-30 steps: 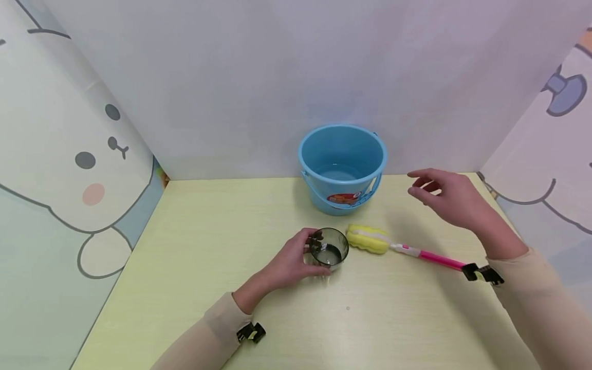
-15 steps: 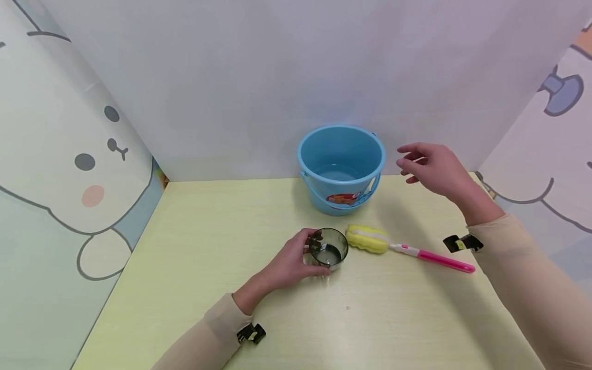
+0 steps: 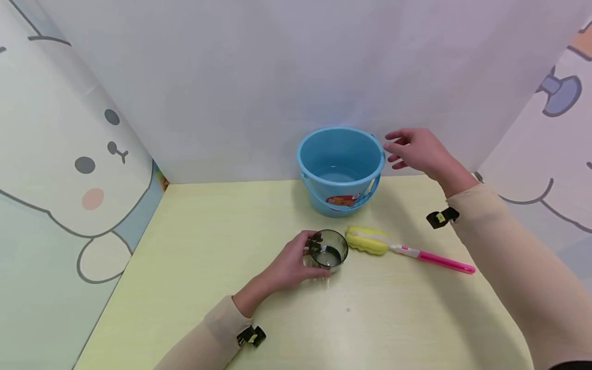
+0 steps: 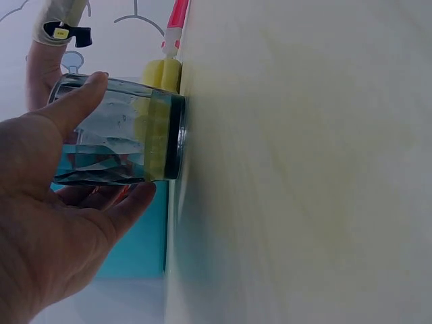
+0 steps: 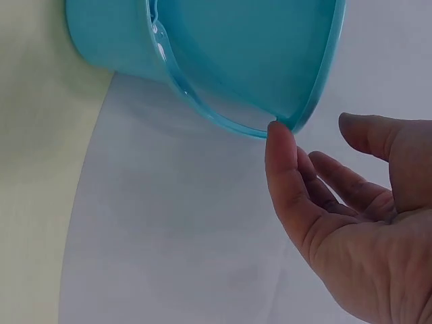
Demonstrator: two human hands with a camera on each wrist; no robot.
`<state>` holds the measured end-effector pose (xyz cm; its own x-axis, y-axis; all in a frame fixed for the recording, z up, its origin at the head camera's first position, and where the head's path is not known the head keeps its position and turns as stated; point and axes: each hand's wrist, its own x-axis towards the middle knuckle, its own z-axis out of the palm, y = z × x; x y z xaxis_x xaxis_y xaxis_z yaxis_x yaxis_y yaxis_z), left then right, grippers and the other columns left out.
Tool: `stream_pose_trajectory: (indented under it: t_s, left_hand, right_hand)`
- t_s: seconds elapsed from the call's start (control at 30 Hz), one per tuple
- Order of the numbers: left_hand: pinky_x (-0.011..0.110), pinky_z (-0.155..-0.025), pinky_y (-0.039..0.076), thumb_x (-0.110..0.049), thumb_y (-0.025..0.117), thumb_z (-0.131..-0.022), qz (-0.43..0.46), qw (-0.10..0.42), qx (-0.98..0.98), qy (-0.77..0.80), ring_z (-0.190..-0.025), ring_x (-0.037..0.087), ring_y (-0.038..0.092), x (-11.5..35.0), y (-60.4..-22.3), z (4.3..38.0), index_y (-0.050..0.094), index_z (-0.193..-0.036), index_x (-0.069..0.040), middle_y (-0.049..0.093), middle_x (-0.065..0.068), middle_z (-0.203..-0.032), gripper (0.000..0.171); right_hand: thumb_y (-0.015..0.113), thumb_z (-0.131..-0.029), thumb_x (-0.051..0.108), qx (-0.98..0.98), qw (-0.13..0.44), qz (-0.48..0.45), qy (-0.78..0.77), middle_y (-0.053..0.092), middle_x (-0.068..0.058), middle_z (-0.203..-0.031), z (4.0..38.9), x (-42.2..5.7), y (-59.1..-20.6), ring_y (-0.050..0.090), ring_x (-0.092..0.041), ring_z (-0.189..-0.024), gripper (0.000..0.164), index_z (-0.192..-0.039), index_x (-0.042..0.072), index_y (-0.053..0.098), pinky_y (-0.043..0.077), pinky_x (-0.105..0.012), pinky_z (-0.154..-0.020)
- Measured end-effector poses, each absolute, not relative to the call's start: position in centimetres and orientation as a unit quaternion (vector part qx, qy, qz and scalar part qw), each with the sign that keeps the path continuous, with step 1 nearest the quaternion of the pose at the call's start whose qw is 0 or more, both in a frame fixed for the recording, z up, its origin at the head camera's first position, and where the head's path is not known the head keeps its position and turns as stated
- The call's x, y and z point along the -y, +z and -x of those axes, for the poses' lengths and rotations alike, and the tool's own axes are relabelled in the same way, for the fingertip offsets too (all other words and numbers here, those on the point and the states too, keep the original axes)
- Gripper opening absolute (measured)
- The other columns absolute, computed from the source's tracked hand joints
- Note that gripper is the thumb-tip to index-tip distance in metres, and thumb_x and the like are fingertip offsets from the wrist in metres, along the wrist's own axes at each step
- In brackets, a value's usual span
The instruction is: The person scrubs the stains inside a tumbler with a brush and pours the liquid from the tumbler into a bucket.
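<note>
Currently, the left hand (image 3: 289, 262) is gripping the glass (image 3: 329, 254), with the thumb lying along the near side and the fingers bearing on the opposite side. The grip is spanning the full width of the glass. The glass is standing upright on the bench (image 3: 222, 221), its mouth facing up, in front of the bucket (image 3: 318, 180).

The right hand (image 3: 413, 149) is hovering above the bench, at the right of the bucket, level with its rim. Its fingers are bending gently and its thumb is standing apart from them, leaving a moderate gap; the hand is holding nothing. In the right wrist view, one fingertip (image 5: 279, 138) is overlapping the point where the bail (image 5: 202, 108) is meeting the rim. Whether the finger is touching the bucket, the frames are not showing clearly.

The bucket is standing upright near the back wall (image 3: 222, 103), its bail hanging down across the front, beside a red label (image 3: 342, 200). The brush (image 3: 404, 251) is lying on the bench at the right of the glass. Its yellow sponge (image 3: 367, 240) is pointing toward the glass and its pink handle (image 3: 446, 261) is extending rightward.
</note>
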<state>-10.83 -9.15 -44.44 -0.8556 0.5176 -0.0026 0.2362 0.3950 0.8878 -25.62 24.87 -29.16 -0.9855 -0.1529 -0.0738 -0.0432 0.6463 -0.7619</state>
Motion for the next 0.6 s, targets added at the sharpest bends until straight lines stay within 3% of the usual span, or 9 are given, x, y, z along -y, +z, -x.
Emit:
stream_pose_trajectory:
  t_s: [0.2,0.43,0.6]
  left_hand:
    - [0.037,-0.11,0.051,-0.024,0.095,-0.083,-0.229,0.14,-0.824,0.499,-0.132,0.021,0.057,9.2,-44.5,10.8,0.044,-0.15,-0.008,0.056,0.007,-0.145,0.086]
    - [0.036,-0.11,0.051,-0.024,0.095,-0.083,-0.225,0.144,-0.819,0.507,-0.132,0.021,0.057,9.1,-44.5,10.8,0.045,-0.149,-0.011,0.056,0.004,-0.144,0.084]
    - [0.036,-0.11,0.051,-0.025,0.095,-0.083,-0.225,0.145,-0.819,0.507,-0.132,0.021,0.057,9.1,-44.5,10.9,0.045,-0.149,-0.012,0.056,0.002,-0.144,0.084]
  right_hand:
    - [0.058,-0.111,0.031,-0.902,0.078,0.047,-0.423,0.062,-0.028,-0.136,27.0,-24.1,-29.3,0.071,-0.04,-0.109,0.056,-0.156,-0.001,0.046,0.065,-0.039,-0.082]
    - [0.059,-0.111,0.025,-0.899,0.09,0.046,-0.426,0.062,-0.029,-0.135,28.0,-23.7,-29.7,0.073,-0.036,-0.105,0.052,-0.153,-0.004,0.048,0.064,-0.045,-0.087]
    - [0.059,-0.111,0.021,-0.897,0.1,0.052,-0.427,0.061,-0.03,-0.138,28.2,-23.5,-29.5,0.07,-0.04,-0.111,0.048,-0.151,-0.006,0.051,0.059,-0.05,-0.096]
